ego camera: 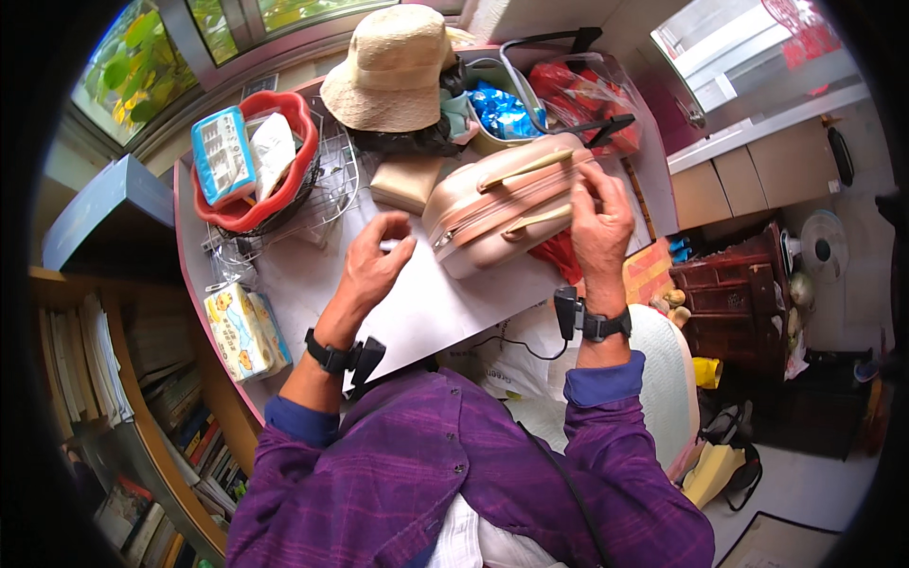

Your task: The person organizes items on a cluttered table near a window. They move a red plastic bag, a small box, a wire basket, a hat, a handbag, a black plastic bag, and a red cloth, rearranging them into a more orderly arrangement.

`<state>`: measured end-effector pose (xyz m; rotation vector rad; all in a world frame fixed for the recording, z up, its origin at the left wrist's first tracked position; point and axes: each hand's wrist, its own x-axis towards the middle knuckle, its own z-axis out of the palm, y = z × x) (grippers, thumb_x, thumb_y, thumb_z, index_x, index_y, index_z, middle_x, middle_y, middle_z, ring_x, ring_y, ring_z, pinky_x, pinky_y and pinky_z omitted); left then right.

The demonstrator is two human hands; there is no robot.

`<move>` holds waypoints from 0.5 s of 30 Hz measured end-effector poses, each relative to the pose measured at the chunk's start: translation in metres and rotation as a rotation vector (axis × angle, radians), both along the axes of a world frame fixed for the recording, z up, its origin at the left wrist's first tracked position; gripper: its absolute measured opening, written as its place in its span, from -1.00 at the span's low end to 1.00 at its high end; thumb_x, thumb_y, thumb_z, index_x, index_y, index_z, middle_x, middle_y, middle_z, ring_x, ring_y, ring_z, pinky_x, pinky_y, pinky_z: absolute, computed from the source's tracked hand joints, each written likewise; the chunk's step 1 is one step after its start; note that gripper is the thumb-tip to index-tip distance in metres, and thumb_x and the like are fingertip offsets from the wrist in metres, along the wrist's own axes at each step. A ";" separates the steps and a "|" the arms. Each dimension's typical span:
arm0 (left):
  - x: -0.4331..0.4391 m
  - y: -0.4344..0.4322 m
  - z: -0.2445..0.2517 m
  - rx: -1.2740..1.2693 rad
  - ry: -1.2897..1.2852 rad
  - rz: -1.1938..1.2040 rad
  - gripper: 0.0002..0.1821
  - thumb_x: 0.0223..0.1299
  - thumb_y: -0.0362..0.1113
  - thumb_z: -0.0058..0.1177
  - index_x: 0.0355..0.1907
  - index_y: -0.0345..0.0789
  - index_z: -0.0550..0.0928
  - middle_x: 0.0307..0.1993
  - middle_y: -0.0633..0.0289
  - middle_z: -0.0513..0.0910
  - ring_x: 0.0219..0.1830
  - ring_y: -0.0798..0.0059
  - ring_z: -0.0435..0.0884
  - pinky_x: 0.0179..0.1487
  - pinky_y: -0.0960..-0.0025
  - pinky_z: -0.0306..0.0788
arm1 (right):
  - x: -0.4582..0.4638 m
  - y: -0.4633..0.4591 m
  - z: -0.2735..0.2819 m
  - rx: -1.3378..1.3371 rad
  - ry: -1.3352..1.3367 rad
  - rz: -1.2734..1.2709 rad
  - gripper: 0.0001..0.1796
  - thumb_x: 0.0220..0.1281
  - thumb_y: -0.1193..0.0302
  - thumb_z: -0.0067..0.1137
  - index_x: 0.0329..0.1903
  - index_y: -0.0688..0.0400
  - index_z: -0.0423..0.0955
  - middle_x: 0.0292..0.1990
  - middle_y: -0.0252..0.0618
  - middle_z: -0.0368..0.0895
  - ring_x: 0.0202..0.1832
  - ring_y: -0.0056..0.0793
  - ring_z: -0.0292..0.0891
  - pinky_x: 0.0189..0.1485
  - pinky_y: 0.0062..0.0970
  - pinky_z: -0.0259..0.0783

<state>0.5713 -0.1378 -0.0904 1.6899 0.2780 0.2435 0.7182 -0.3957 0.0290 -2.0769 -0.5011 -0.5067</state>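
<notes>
A rose-gold hard-shell case (pixel 461 250) with two tan handles lies at a slant on the white tabletop (pixel 419 312). Its zipper (pixel 497 201) runs between the handles, and a metal pull shows near the left end. My right hand (pixel 603 213) is at the case's right end with bent fingers close together; whether they pinch a zipper pull is hidden. Left of the case, my left hand (pixel 376 259) hovers apart from it, fingers curled and a gap before the thumb, holding nothing. Behind the case sits a tan box (pixel 405 181).
A straw hat (pixel 394 71) and a basket of blue packets (pixel 493 135) stand at the back. Left are a red scalloped basket (pixel 309 135), a wire rack (pixel 344 170) and tissue packs (pixel 238 334). A red plastic bag (pixel 582 99) lies back right; a chair (pixel 667 369) stands at right.
</notes>
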 end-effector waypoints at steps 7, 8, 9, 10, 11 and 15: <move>0.071 -0.066 0.065 0.515 -0.543 -0.104 -0.10 0.07 -0.11 0.48 0.43 -0.39 0.40 0.24 -0.16 0.58 0.26 -0.06 0.58 0.36 0.05 0.44 | -0.007 0.000 -0.027 -0.082 -0.118 0.036 -0.73 0.24 0.62 0.18 -0.04 0.19 0.72 -0.15 -0.08 0.71 -0.11 -0.12 0.68 0.03 -0.29 0.57; 0.075 -0.077 0.069 0.561 -0.456 -0.154 -0.05 0.03 -0.09 0.49 0.45 -0.38 0.37 0.25 -0.17 0.56 0.28 -0.11 0.55 0.37 0.01 0.41 | -0.010 -0.003 -0.027 -0.053 -0.086 0.048 -0.71 0.23 0.65 0.16 -0.03 0.20 0.72 -0.16 -0.10 0.72 -0.10 -0.14 0.68 0.05 -0.30 0.57; 0.079 -0.088 0.072 0.594 -0.451 -0.164 -0.01 0.00 -0.08 0.50 0.47 -0.38 0.35 0.27 -0.18 0.54 0.29 -0.16 0.53 0.39 -0.03 0.39 | -0.013 -0.006 -0.028 -0.023 -0.060 0.058 -0.71 0.23 0.67 0.16 -0.03 0.22 0.72 -0.14 -0.13 0.73 -0.08 -0.21 0.70 0.06 -0.34 0.58; 0.084 -0.097 0.074 0.674 -0.377 -0.170 0.03 -0.03 -0.07 0.50 0.49 -0.37 0.32 0.31 -0.18 0.51 0.35 -0.17 0.47 0.42 -0.08 0.34 | -0.015 -0.010 -0.028 -0.005 -0.038 0.072 -0.71 0.24 0.68 0.14 -0.04 0.22 0.71 -0.13 -0.14 0.74 -0.08 -0.25 0.70 0.06 -0.36 0.59; 0.085 -0.104 0.074 0.726 -0.386 -0.116 0.02 -0.06 -0.10 0.50 0.48 -0.37 0.34 0.30 -0.16 0.51 0.33 -0.15 0.48 0.40 -0.07 0.33 | -0.018 -0.014 -0.028 0.012 -0.010 0.080 -0.70 0.24 0.70 0.13 -0.04 0.23 0.71 -0.12 -0.15 0.75 -0.08 -0.29 0.70 0.07 -0.39 0.59; 0.095 -0.115 0.067 0.792 -0.430 -0.111 -0.13 -0.22 -0.20 0.46 0.29 -0.34 0.49 0.06 -0.06 0.61 0.14 -0.06 0.56 0.30 0.00 0.37 | -0.029 -0.027 -0.031 0.050 0.005 0.106 -0.72 0.28 0.72 0.13 -0.04 0.27 0.70 -0.06 -0.17 0.75 -0.02 -0.37 0.69 0.11 -0.44 0.58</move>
